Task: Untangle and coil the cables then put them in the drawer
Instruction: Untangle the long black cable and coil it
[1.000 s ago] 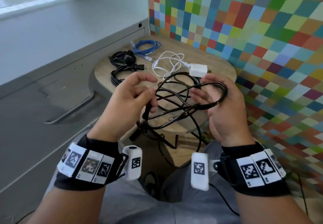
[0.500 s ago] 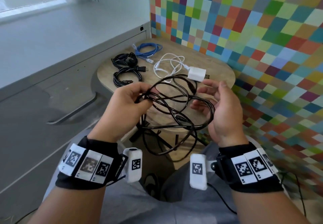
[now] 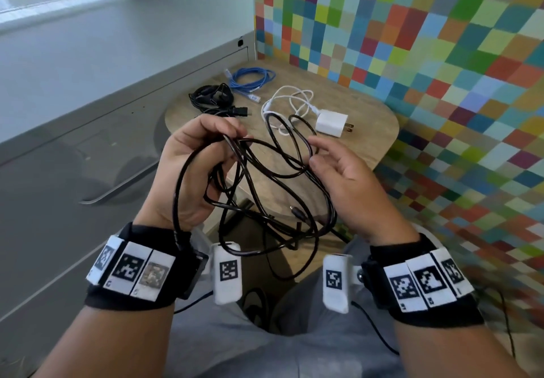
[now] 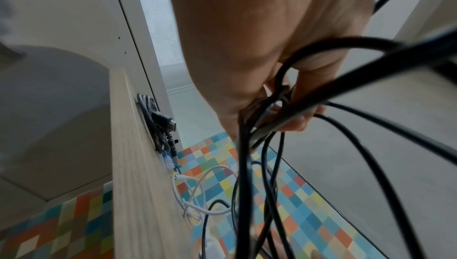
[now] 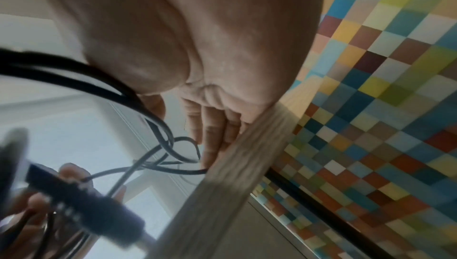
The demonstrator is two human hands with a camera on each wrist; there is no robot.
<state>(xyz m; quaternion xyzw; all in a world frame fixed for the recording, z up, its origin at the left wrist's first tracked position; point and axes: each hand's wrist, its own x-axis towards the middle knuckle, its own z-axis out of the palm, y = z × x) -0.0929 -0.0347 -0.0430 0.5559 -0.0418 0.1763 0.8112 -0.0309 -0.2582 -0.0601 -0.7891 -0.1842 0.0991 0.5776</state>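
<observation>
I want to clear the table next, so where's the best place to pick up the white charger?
Take the white charger by its block, on the two flat sides, coming from above. It lies flat on the round table with prongs pointing right, so keep the grip off that end. Its cord trails left.

The right hand (image 5: 188, 52) is seen from below, filling the upper part of the frame, its fingers (image 5: 210, 132) extended and loosely spread beside the pale wooden edge of the bench (image 5: 217, 191). A black cable (image 5: 99, 79) is draped under the palm and carried down into thin tangled loops near the fingertips. A blurred dark connector (image 5: 81, 191) is seen close to the lens at lower left, with the fingers of the left hand (image 5: 49, 194) glimpsed behind it, curled around strands. A checkered wall of many colours (image 5: 383, 106) is shown at right, and a white panelled surface (image 5: 74, 136) at left.
</observation>
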